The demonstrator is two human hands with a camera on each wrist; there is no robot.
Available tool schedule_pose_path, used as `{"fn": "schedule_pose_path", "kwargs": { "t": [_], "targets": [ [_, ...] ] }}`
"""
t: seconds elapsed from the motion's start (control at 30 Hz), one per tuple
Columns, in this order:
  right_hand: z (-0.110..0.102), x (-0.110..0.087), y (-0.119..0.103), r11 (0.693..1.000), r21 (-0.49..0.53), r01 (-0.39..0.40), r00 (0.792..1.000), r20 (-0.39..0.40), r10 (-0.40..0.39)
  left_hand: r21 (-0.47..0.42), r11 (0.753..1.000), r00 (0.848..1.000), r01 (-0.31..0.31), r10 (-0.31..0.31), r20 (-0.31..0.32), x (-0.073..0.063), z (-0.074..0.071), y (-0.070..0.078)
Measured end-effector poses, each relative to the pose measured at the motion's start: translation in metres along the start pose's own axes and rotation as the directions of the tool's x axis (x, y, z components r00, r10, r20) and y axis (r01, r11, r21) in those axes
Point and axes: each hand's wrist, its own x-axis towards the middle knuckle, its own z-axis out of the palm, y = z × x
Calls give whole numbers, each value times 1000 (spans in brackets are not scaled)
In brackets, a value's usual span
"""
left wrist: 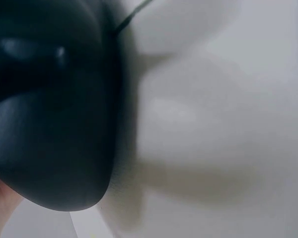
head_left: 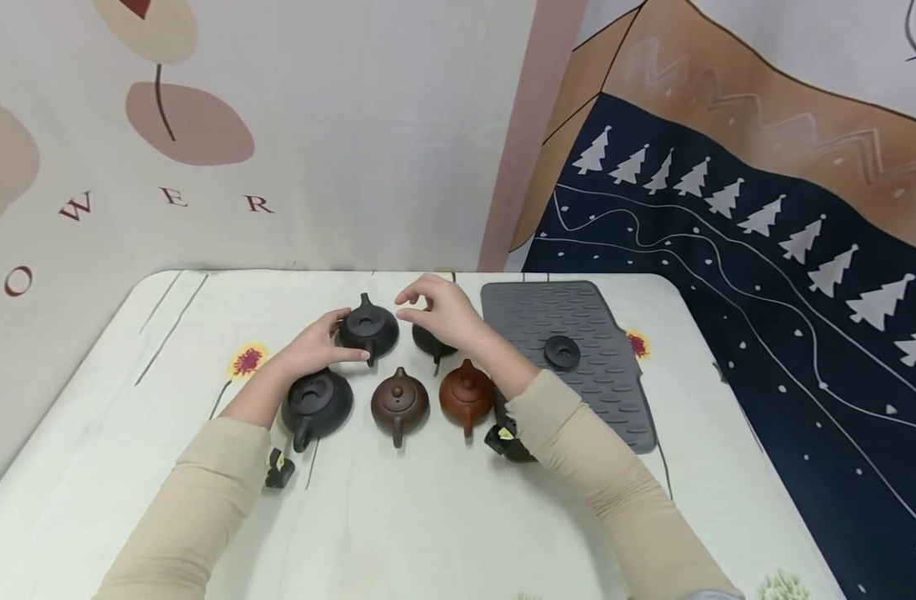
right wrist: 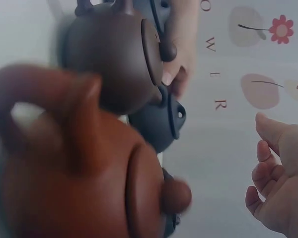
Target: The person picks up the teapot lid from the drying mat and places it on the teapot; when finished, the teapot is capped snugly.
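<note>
My left hand [head_left: 318, 342] grips a black teapot [head_left: 369, 327] by its side, thumb on the near side and fingers round the far left. In the right wrist view that teapot [right wrist: 154, 124] shows a small hole in its lid knob. My right hand [head_left: 442, 310] hovers with thumb and fingers apart, holding nothing, over another black teapot [head_left: 430, 340] that it partly hides. A bigger black teapot [head_left: 318, 406] sits just below the left hand. Dark rounded teapot body [left wrist: 54, 134] fills the left part of the left wrist view.
In the front row stand a dark brown teapot [head_left: 400, 404] and a reddish-brown teapot [head_left: 467, 396]. At the right lies a grey textured mat [head_left: 615, 400] with a round black lid [head_left: 562, 352] on it. A patterned cloth [head_left: 728, 292] hangs behind the table.
</note>
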Motion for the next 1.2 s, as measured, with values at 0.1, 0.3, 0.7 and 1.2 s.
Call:
{"fn": "schedule_pose_path", "kwargs": {
  "t": [0.1, 0.3, 0.7, 1.2],
  "targets": [
    [-9, -10, 4, 999, 24, 23, 999, -26, -22, -1, 1000, 1000, -10, 10, -3, 0, 0, -1],
    [-28, -31, 15, 997, 43, 58, 996, -65, -55, -3, 1000, 1000, -17, 17, -3, 0, -1, 0],
    [-53, -66, 36, 998, 16, 54, 991, -126, -52, -5, 1000, 1000, -7, 7, -3, -1, 0, -1],
    [-79, -109, 76, 1000, -25, -16, 989, -146, 12, -5, 1000, 1000, -11, 11, -4, -2, 0, 0]
  ]
}}
